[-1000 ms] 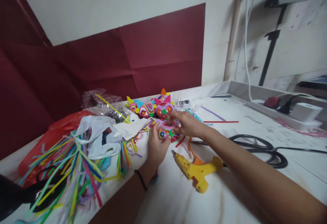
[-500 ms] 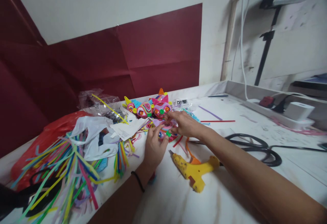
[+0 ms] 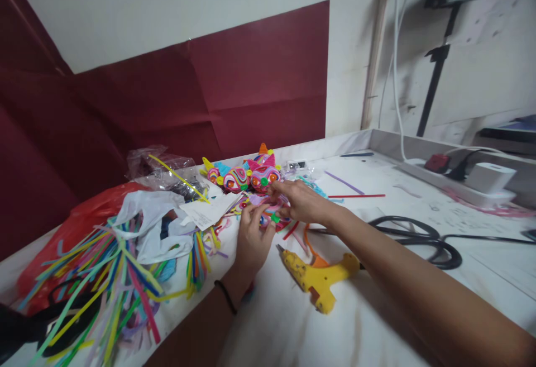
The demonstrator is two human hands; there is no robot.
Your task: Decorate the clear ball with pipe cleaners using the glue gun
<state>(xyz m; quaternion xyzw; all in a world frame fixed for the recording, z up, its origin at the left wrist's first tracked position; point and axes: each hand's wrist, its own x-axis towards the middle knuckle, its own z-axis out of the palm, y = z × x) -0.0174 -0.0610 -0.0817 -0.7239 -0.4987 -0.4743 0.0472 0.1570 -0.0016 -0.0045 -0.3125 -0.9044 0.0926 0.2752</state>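
Around a hard-plastic glue gun (image 3: 318, 277), the smooth worktop (image 3: 285, 333) looks marble-patterned, with a fuzzy craft piece (image 3: 275, 207) just beyond it, fuzzy pipe cleaners (image 3: 121, 252) and a glossy red plastic bag (image 3: 90, 213) to its left, smooth cable (image 3: 458, 253) to its right, and creased, matt, paper-like sheeting (image 3: 268, 71) behind.

i see a pale wall (image 3: 201, 4) along the top of the frame, a red sheet (image 3: 268, 71) over it from the left edge past the middle. a brown strip (image 3: 374, 65) descends at upper right, near a black stand (image 3: 431, 93). below, a white marbled table (image 3: 288, 322) with a raised rim (image 3: 383, 142); the light is soft.
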